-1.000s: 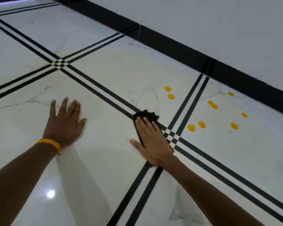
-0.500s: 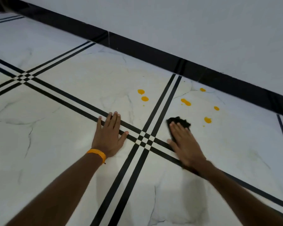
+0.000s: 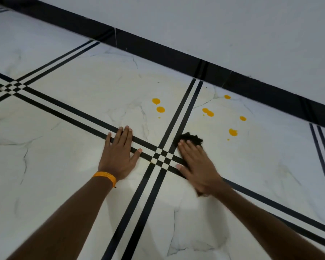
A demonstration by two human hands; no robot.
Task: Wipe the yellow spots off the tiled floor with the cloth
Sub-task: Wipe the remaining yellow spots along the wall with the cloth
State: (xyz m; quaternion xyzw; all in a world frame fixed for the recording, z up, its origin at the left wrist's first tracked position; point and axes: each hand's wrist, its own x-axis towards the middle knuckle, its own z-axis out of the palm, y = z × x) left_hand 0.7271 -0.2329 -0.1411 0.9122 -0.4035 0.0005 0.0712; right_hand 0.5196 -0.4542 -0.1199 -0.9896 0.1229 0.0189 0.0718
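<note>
A black cloth (image 3: 190, 138) lies on the white marble tiled floor (image 3: 83, 113), just right of a crossing of black stripes. My right hand (image 3: 197, 166) presses flat on it, and only the cloth's far end shows past the fingertips. My left hand (image 3: 119, 154), with an orange band on the wrist, rests flat on the floor left of the crossing, fingers apart, holding nothing. Several yellow spots lie beyond the hands: a pair (image 3: 160, 109) on the left tile, and others (image 3: 232, 132) on the right tile, the nearest a short way past the cloth.
A black skirting strip (image 3: 158, 51) runs diagonally under a white wall (image 3: 233, 25) just beyond the spots. Double black stripes (image 3: 186, 109) cross the floor between the tiles, with another pair at the far right.
The view and both hands have shifted toward the spots. The cloth slid right past the crossing and wiped away two near spots, then came back a little to the left.
</note>
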